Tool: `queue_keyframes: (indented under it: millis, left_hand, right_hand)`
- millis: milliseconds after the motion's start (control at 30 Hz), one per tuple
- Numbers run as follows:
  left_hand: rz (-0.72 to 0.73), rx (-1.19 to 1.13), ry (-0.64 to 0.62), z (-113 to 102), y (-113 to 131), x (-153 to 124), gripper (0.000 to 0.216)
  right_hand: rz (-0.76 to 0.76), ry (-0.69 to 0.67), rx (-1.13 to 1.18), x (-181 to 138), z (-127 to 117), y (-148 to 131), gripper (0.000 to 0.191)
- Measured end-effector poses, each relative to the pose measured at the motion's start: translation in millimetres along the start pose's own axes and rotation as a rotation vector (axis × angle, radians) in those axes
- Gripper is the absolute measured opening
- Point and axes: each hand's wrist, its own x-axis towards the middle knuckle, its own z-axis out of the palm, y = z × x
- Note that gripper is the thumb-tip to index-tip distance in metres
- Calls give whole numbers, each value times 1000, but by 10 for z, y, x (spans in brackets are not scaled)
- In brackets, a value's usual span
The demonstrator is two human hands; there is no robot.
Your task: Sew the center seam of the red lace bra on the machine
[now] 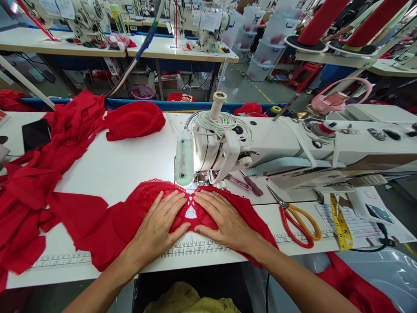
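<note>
A red lace bra (117,226) lies spread on the white sewing table in front of the sewing machine (224,152). On its left cup my left hand (159,219) rests flat, fingers stretched toward the middle. My right hand (224,217) lies flat on the other cup in the same way. Between the hands, the centre shows crossed red straps over a small white triangular opening (190,211). The upper edge of the lace sits just below the machine's needle area and a clear greenish guard (184,161).
Orange-and-red-handled scissors (295,219), a seam ripper-like tool (252,183) and a yellow measuring tape (340,224) lie to the right. Red fabric pieces (74,130) heap on the left beside a black phone (36,134). A ruler strip (195,248) runs along the front edge.
</note>
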Motion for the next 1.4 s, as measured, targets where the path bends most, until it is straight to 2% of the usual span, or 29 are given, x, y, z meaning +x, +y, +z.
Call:
queue_keyframes:
  millis: [933,1067,1200,1400]
  left_hand:
    - [-49,-89,1,6,10,-7,44]
    - [-43,-118,9,-15,26,0,41]
    - [-49,-119,3,-56,46,10,23]
    - [-19,-129,3,-65,32,-4,25]
  right_hand:
    - [-4,23,9,1,-2,-5,72]
    - [-24,18,8,8,-19,-12,57]
    - [-41,14,-2,23,-37,-31,39]
    - [-61,3,-37,32,-40,-47,34]
